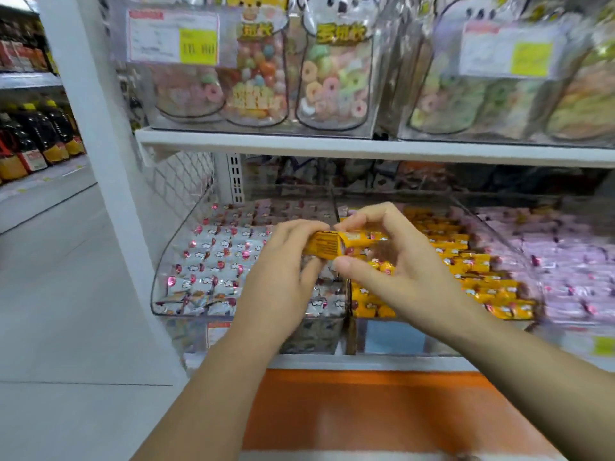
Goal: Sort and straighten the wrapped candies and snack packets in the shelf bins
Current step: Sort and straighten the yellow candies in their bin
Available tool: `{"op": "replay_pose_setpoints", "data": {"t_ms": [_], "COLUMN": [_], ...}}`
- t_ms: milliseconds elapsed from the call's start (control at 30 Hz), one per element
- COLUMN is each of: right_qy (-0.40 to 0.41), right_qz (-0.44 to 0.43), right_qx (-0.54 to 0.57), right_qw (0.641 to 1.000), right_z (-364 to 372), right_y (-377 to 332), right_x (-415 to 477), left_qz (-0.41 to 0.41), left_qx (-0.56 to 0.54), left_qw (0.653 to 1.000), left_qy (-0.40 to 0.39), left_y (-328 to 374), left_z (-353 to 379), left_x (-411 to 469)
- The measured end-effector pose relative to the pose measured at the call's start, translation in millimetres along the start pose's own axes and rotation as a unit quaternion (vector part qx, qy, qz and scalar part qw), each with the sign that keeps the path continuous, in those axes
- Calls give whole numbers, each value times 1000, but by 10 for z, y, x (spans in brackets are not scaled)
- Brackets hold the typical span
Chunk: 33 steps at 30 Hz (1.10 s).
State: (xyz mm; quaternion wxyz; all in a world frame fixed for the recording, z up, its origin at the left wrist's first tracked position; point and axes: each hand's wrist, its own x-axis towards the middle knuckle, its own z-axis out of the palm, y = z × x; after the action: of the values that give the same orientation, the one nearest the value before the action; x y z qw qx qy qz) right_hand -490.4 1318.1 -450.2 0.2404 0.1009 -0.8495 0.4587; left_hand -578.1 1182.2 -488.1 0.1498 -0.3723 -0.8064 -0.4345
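Both hands hold yellow wrapped candies [332, 245] above the divide between two clear bins. My left hand [283, 274] grips their left end with curled fingers. My right hand [396, 261] pinches the right end between thumb and forefinger. Below on the left, a clear bin [159, 277] holds silver candies [213, 257] with pink ends. The middle bin [352, 324] holds yellow candies [466, 264]. To the right lie pink wrapped candies [565, 261].
The upper shelf [366, 146] carries clear boxes of bagged ring gummies [332, 78] with price labels [173, 36]. A white upright post [100, 154] stands at left. Dark bottles [36, 138] fill an aisle shelf beyond. An orange panel [366, 410] lies below the bins.
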Motion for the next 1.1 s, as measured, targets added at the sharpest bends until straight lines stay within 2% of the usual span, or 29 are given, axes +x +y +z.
{"op": "replay_pose_setpoints", "data": {"t_ms": [100,200,467,533,667,867,1000,1100], "right_qy": [48,103,224,206,114,92,24,-15], "right_qz": [-15,34,145,169,230,150,168,183], "right_qx": [-121,-128,-223,-262,-326,-413,-374,-370], "right_qw": [991,986,938,928,910,893,912,911], "right_z": [-145,-279,-728,-800,-829,-652,-360,-208], "right_y": [102,303,1043,1141,1193,994,1079,1270], "right_x": [-32,-54,-36,-2,42,316,732,1040], "left_qz": [10,-2,-131,-140,-158,-128,-129,-126], "left_qx": [14,26,2,-12,-1,49,38,34], "left_qw": [1000,999,989,988,987,989,989,989], "left_qy": [-11,-23,-75,-63,-27,-62,-68,-72], "left_y": [104,178,61,55,49,63,48,38], "left_z": [189,318,557,596,660,617,583,584], "left_x": [91,183,384,437,508,499,496,489]}}
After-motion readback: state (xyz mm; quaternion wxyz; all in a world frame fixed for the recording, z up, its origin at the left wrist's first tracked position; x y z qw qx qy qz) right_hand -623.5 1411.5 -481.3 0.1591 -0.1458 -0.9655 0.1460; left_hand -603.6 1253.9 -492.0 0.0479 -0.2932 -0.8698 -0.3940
